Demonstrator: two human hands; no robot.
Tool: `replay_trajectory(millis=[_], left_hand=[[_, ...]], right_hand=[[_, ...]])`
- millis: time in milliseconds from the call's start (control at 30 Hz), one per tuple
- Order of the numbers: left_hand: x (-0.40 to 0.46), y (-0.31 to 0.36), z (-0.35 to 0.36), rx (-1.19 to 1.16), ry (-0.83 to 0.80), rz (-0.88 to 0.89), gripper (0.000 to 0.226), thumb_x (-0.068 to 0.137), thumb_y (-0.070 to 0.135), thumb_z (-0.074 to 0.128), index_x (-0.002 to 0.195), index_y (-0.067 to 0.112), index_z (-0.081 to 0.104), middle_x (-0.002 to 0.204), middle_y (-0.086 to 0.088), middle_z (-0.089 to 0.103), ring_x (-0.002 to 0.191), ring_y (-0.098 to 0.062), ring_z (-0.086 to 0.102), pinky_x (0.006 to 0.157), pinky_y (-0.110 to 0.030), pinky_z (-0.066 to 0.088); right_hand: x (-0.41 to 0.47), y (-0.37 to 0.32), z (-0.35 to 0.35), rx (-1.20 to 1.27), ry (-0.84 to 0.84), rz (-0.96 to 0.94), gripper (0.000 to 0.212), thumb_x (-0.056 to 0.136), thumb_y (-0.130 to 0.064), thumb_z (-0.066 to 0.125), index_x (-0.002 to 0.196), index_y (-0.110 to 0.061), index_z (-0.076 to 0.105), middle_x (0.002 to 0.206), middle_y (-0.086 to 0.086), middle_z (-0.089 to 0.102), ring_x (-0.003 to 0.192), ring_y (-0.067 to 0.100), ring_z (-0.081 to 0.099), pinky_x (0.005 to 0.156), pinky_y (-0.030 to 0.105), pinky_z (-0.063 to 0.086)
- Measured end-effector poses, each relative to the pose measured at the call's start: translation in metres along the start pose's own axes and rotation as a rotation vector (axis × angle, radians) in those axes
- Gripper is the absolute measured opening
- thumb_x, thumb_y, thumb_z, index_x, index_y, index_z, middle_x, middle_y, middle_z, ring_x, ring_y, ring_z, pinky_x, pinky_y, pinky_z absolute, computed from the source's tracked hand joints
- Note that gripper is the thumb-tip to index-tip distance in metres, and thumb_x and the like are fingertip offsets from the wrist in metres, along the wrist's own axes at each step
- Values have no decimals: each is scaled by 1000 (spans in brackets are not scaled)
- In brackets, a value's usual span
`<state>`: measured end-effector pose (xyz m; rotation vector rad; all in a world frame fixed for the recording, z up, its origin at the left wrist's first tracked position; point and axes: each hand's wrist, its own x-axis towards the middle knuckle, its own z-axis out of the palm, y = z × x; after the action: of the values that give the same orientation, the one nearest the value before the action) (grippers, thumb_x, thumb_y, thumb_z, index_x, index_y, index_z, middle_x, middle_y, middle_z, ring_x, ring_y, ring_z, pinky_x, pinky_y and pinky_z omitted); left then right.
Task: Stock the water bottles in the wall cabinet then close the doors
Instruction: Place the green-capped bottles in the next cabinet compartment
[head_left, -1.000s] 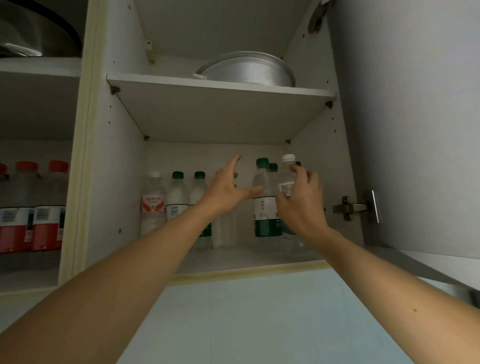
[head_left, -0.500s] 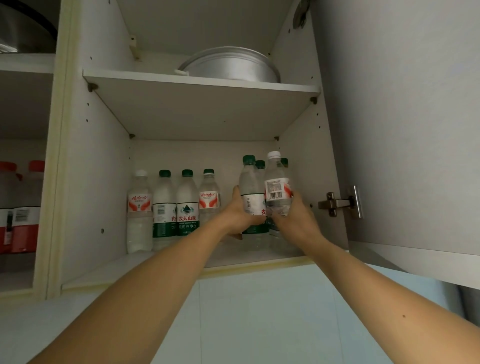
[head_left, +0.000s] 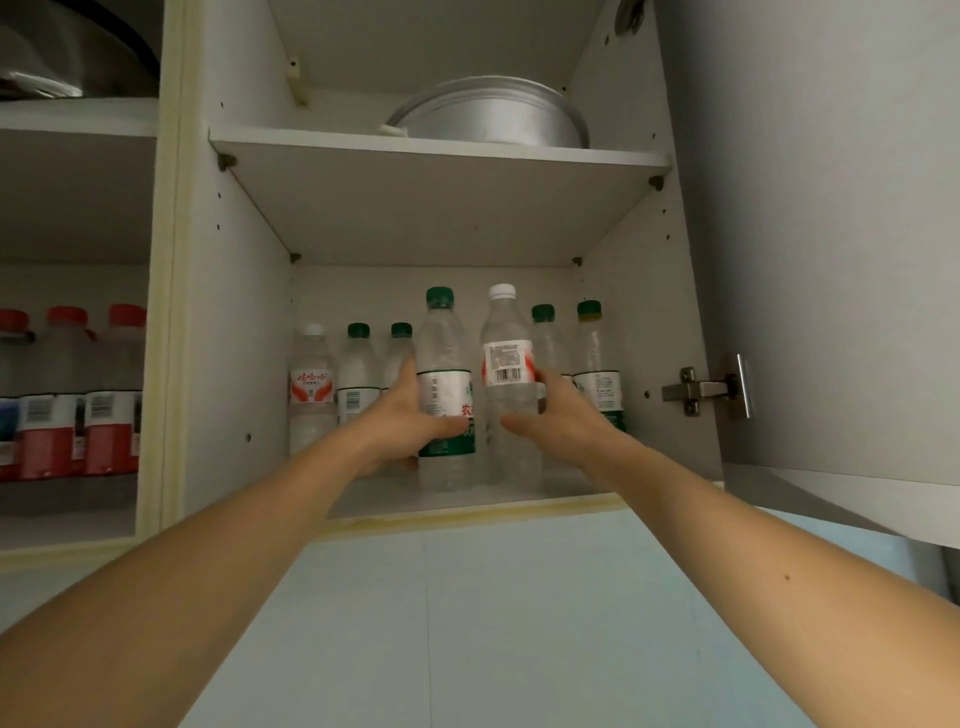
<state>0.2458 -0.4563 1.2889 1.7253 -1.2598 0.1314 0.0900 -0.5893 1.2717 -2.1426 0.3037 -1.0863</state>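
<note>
Green-capped bottle (head_left: 445, 384), label: one red character "农" legible. White-capped bottle (head_left: 508, 364): barcode, digits unreadable. Far-left bottle (head_left: 310, 387): red script, three characters, not legible.

Green-cap bottle (head_left: 445, 384): clear plastic, white-and-green label, upright on the lower shelf of the cabinet (head_left: 239, 322), clasped at label height by the left hand (head_left: 410, 415), thumb across its front.

White-cap bottle (head_left: 510, 384): clear, white-and-red label with barcode facing out, upright, just right of the first, held at mid-body by the right hand (head_left: 558, 415).

Back row, left of the left hand: one white-cap bottle with red label (head_left: 310, 384), two green-cap bottles (head_left: 357, 374), upright against the rear wall. Right of the right hand: two more green-cap bottles (head_left: 597, 358), upright.

Door (head_left: 810, 260): grey, swung open at the right on its hinge.
</note>
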Motion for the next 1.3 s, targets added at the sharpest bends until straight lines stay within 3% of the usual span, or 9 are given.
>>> replay_trajectory(millis=[333, 500, 633, 700, 800, 933, 1067, 1200, 1300], left_hand=[[-38, -32, -67, 100, 187, -64, 91, 84, 13, 80, 150, 28, 20, 119, 6, 57, 90, -4, 60, 55, -20, 52], [-47, -35, -75, 182, 291, -93, 101, 82, 14, 82, 153, 29, 12, 125, -2, 59, 98, -20, 65, 78, -41, 61], [-55, -38, -77, 282, 360, -97, 103, 85, 19, 80, 155, 27, 5, 124, -6, 61, 74, -3, 56, 49, -17, 45], [-58, -38, -78, 319, 379, -98, 104, 87, 20, 78, 157, 25, 2, 129, -10, 60, 74, -6, 56, 49, -15, 40], [-64, -33, -75, 364, 404, -76, 102, 88, 21, 77, 157, 22, 3, 141, -18, 50, 105, -28, 61, 74, -37, 58], [-72, -25, -69, 504, 467, -14, 93, 90, 27, 74, 157, 21, 9, 153, -16, 26, 133, -38, 42, 102, -50, 47], [-73, -9, -62, 635, 569, 223, 83, 91, 37, 71, 155, 18, 21, 158, -8, 16, 142, -32, 26, 110, -48, 40], [-62, 14, -39, 612, 527, 446, 77, 92, 41, 66, 154, 19, 27, 156, -3, 20, 142, -24, 26, 106, -38, 37], [-46, 29, -12, 601, 429, 541, 73, 93, 43, 65, 152, 18, 31, 155, -3, 23, 140, -23, 32, 108, -35, 38]], right_hand=[[11, -36, 65, 124, -192, -54, 54, 92, -10, 68, 141, -21, 47, 133, 2, 61, 122, 19, 57, 102, 37, 46], [16, -45, 86, 129, -202, -53, 55, 91, -12, 70, 142, -21, 48, 138, 4, 59, 130, 24, 55, 112, 49, 43], [19, -48, 95, 146, -197, -41, 55, 92, -11, 70, 141, -21, 48, 139, 5, 59, 132, 27, 54, 113, 51, 42], [19, -49, 98, 158, -199, -56, 59, 91, -10, 70, 143, -23, 46, 139, 5, 58, 132, 27, 53, 113, 52, 41], [20, -49, 101, 186, -216, -49, 60, 92, -9, 70, 143, -24, 44, 137, 5, 59, 129, 28, 55, 112, 53, 43], [25, -48, 89, 164, -240, -35, 46, 96, -24, 66, 139, -20, 50, 130, 5, 62, 111, 20, 62, 96, 39, 54], [31, -43, 52, 38, 46, -165, 44, 99, -33, 60, 138, -14, 51, 118, -1, 60, 90, 0, 57, 72, 18, 45], [38, -20, 10, -93, 424, -232, 37, 102, -23, 55, 138, -13, 52, 135, 6, 55, 121, 18, 54, 101, 33, 47], [42, 1, -14, -87, 557, -202, 41, 101, -18, 55, 141, -13, 47, 143, 10, 45, 128, 23, 47, 103, 36, 45]])
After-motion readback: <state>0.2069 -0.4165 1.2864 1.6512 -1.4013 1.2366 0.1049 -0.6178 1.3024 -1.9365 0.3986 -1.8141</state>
